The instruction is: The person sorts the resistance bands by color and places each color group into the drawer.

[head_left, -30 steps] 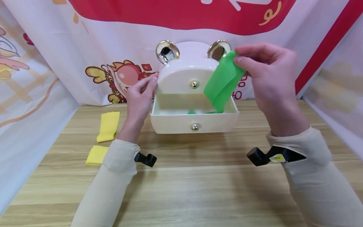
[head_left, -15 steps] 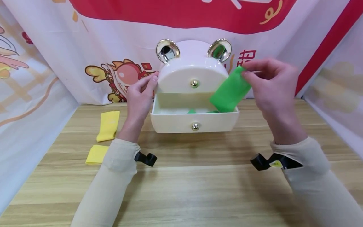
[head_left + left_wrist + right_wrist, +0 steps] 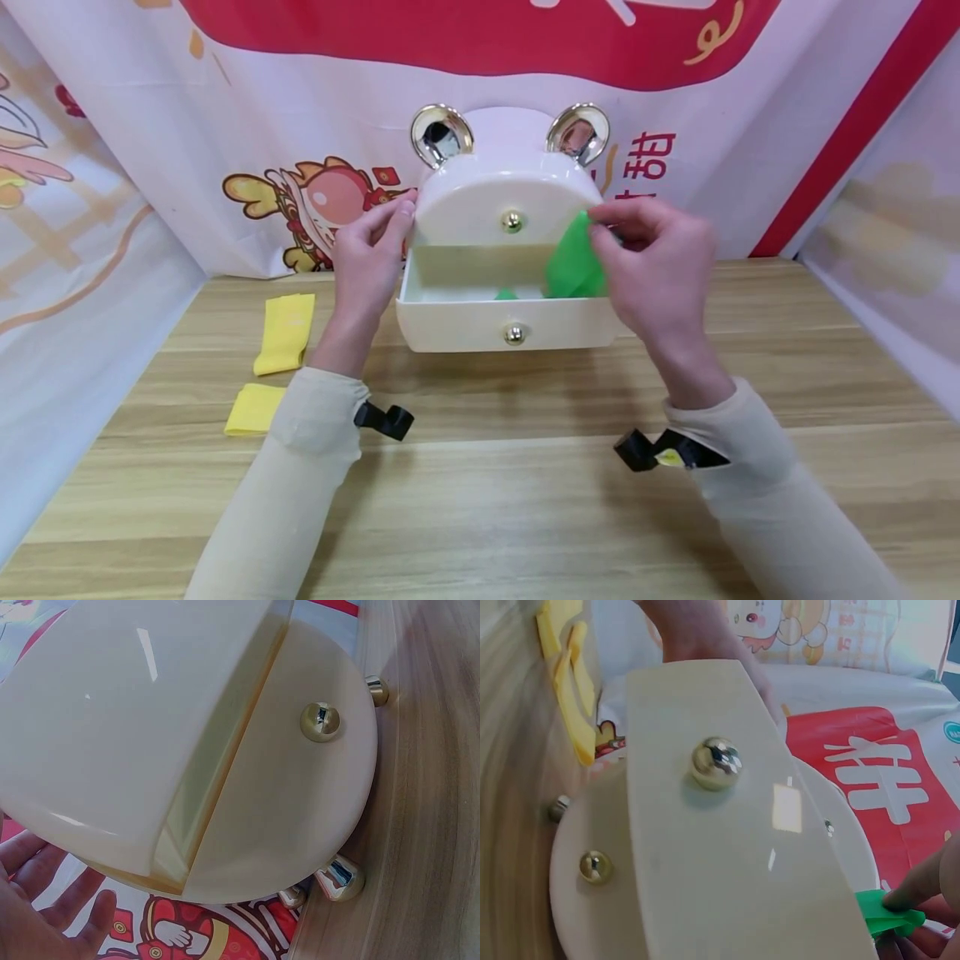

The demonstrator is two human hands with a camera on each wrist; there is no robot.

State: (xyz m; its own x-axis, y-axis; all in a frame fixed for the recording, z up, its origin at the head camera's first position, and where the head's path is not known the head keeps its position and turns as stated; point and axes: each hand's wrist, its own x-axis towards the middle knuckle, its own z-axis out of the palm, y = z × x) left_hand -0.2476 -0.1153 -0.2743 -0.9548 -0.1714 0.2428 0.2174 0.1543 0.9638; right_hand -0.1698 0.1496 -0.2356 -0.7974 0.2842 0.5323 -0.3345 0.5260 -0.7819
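A white drawer box [image 3: 468,200] with two gold ear shapes and gold knobs stands against the back cloth. Its middle drawer [image 3: 457,327] is pulled out. My right hand [image 3: 660,262] pinches a folded green cloth [image 3: 572,265] by its top corner, the lower part inside the drawer's right end. Another bit of green [image 3: 506,294] shows over the drawer's front wall. My left hand [image 3: 369,254] rests its fingertips against the box's left side; in the left wrist view its fingers [image 3: 71,900] look loosely extended. The drawer front hides most of the drawer floor.
Two folded yellow cloths [image 3: 285,333] lie on the wooden table [image 3: 495,517] left of the box, beside my left forearm. A lower drawer front with a gold knob [image 3: 595,867] shows beneath the pulled-out drawer. Printed cloth [image 3: 330,92] hangs close behind the box.
My right hand has lowered from above the box and then moved left, bringing the green cloth down into the drawer's right end. My left hand and the box have stayed put.
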